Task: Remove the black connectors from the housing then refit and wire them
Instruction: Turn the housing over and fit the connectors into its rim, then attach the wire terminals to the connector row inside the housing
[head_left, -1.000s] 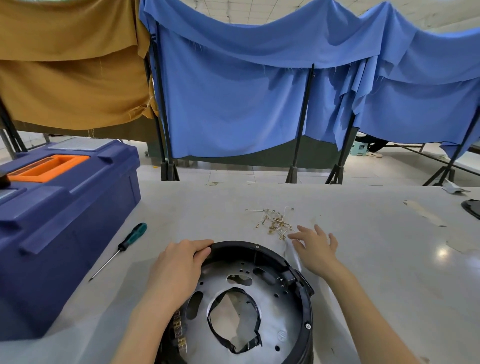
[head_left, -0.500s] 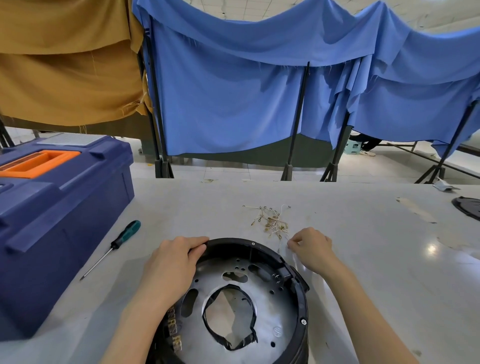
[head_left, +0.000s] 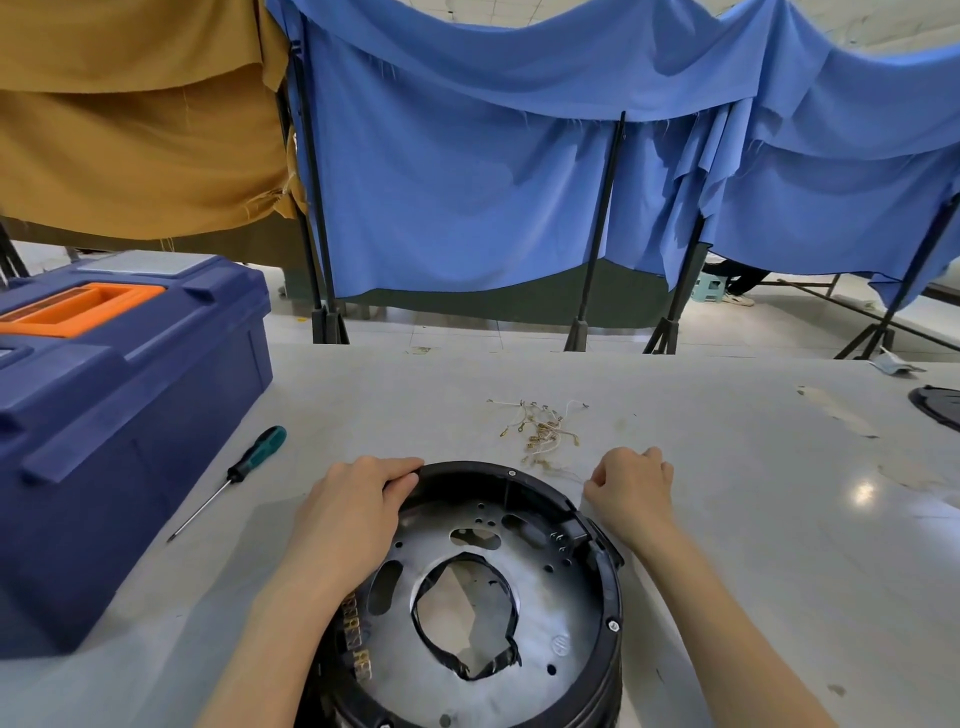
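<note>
A round black housing (head_left: 610, 597) with a grey metal plate inside stands on the table in front of me. A black connector (head_left: 571, 532) sits at its inner right wall. A row of brass terminals (head_left: 356, 642) shows at its inner left, partly behind my forearm. My left hand (head_left: 348, 512) grips the far-left rim. My right hand (head_left: 631, 488) rests on the table just right of the housing, fingers curled shut. A pile of thin wires with brass ends (head_left: 540, 428) lies beyond it. A pale strand trails toward my right hand; whether it is pinched is unclear.
A large blue toolbox (head_left: 119, 415) with an orange handle fills the table's left side. A green-handled screwdriver (head_left: 236, 475) lies between the toolbox and the housing. A dark round part (head_left: 943, 405) lies at the table's right edge. Blue and tan cloths hang behind.
My right hand reached to the wire pile with fingers spread, closed them, and has drawn back slightly to the right. The left hand stays on the housing rim.
</note>
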